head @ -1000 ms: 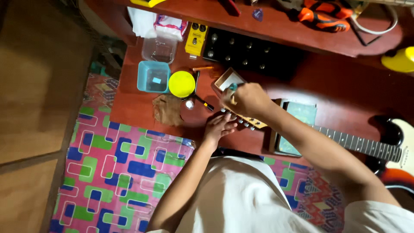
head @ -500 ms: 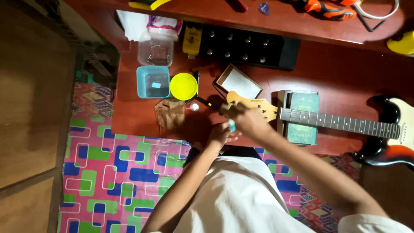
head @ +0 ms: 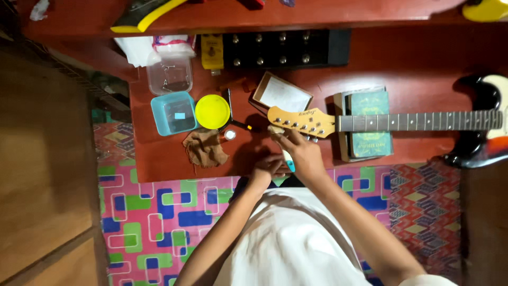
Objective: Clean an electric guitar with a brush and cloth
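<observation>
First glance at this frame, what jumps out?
The electric guitar lying across the red table, its neck propped on a green book, headstock toward the middle. Both hands meet just below the headstock: the right hand at its lower edge, the left hand beside it. Further left sit a yellow lid and a blue tub.

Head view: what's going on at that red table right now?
A person in a white shirt works on an electric guitar lying across the red table, its neck propped on a green book. The right hand is at the headstock, by the tuning pegs, with a small teal tool beside it. The left hand sits just below, at the table edge. A yellow lid, blue tub and brown cloth lie to the left.
</observation>
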